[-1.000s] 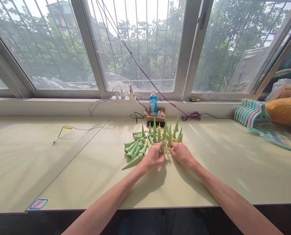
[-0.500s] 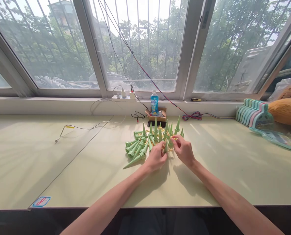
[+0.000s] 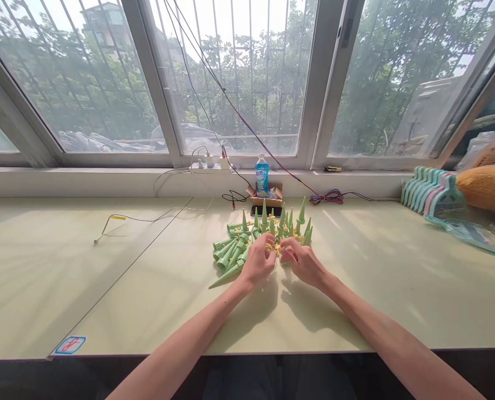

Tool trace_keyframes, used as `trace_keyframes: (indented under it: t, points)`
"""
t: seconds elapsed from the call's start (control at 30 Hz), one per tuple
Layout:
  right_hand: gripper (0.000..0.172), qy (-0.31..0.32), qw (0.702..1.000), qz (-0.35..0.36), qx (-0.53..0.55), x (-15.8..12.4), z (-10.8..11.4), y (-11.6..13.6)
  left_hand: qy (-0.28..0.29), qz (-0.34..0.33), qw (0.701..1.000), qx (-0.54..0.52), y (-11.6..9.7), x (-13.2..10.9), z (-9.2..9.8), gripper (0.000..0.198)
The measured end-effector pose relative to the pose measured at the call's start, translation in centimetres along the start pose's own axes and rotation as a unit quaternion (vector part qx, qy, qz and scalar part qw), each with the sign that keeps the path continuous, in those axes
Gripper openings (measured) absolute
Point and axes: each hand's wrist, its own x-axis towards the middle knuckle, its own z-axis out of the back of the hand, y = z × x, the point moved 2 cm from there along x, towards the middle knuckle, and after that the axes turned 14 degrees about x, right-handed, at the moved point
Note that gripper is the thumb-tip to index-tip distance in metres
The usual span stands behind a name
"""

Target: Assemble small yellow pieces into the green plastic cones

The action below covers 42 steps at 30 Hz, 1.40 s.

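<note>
My left hand (image 3: 259, 261) is over the near side of a pile of green plastic cone spikes, its fingers curled and closed. Facing it, my right hand (image 3: 305, 263) has bent, closed fingers close to the left fingertips. Small yellow plastic pieces (image 3: 278, 249) show in the gap between both hands; what either hand grips is hidden. Behind the hands several green spikes (image 3: 301, 214) stand point up. To the left more spikes (image 3: 230, 253) lie on their sides, and one long spike (image 3: 224, 276) points toward the front left.
A blue-labelled bottle (image 3: 262, 178) stands by a small open carton (image 3: 275, 193), with a dark phone (image 3: 258, 211) before it. Cables (image 3: 328, 196) lie along the sill. Pastel plastic pieces (image 3: 434, 194) are at the right on the table (image 3: 397, 278). A thin wire (image 3: 147, 219) lies left.
Both hands have shifted left, the right one farther, bringing the fingertips closer together. The upright green spike that stood between them no longer shows there.
</note>
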Motion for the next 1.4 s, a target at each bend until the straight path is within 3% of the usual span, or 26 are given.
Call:
trace_keyframes:
  t: [0.27,0.5,0.73,1.03,1.4]
  points:
    - [0.015,0.066,0.992,-0.036,-0.1,0.1,0.0,-0.2,0.006,-0.029,0.994,0.103,0.1,0.0,0.4,0.017]
    - [0.015,0.068,0.982,-0.048,-0.171,0.1,-0.1,-0.4,0.1,-0.071,0.99,0.07,0.5,-0.4,-0.5,0.038]
    - [0.016,0.095,0.98,-0.008,-0.173,0.0,-0.5,0.1,0.167,-0.071,0.98,0.082,1.0,-0.8,-1.0,0.039]
    - [0.016,0.139,0.957,0.013,-0.256,-0.3,-0.7,-0.3,0.151,-0.068,0.982,0.095,0.9,-0.8,-0.9,0.043]
    - [0.014,0.117,0.935,-0.044,-0.332,-0.1,-0.3,0.0,0.116,-0.052,0.985,0.118,1.0,-0.6,-0.9,0.035]
